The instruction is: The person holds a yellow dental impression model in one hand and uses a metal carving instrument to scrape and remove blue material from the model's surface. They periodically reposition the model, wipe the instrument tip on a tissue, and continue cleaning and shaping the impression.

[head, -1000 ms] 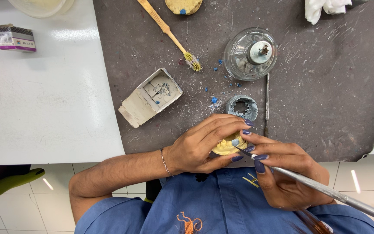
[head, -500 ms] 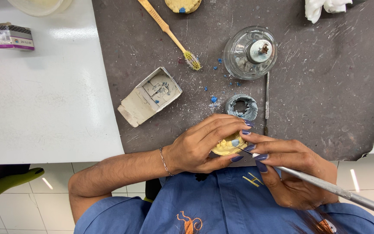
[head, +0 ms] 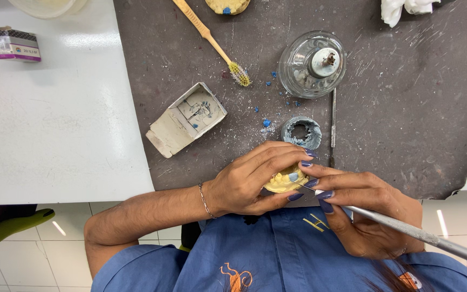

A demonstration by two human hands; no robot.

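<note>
Head view, small white-purple box far left, open grey carton mid-mat

A white table fills the upper left, glossy enough to throw back soft patches of overhead light. A dark grey mat, scratched and dusted white, covers the middle and right. Below the table edge lies a floor of pale square tiles with bright glints, and a green chair part shows at far left.
</note>
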